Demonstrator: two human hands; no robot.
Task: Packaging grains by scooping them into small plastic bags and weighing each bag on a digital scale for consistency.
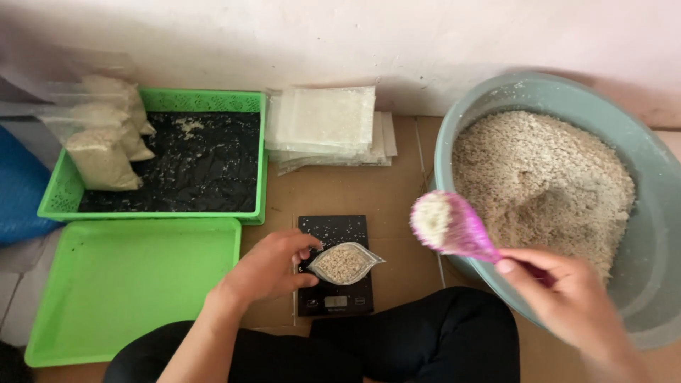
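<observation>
Head view | our left hand (266,269) fingers pinch open pouch (345,263) of grain on scale (333,301) | right hand (567,298) grips pink scoop (450,225), grain-filled | basin (660,213) holds grain.

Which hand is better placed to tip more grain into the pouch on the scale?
Right. The right hand holds the pink scoop, loaded and raised beside the clear pouch. The left hand pinches that pouch open on the black scale.

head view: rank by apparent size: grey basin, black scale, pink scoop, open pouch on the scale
1. grey basin, cut off by the frame
2. black scale, partly covered
3. pink scoop and open pouch: look alike; the scoop is raised and blurred, so unranked
</observation>
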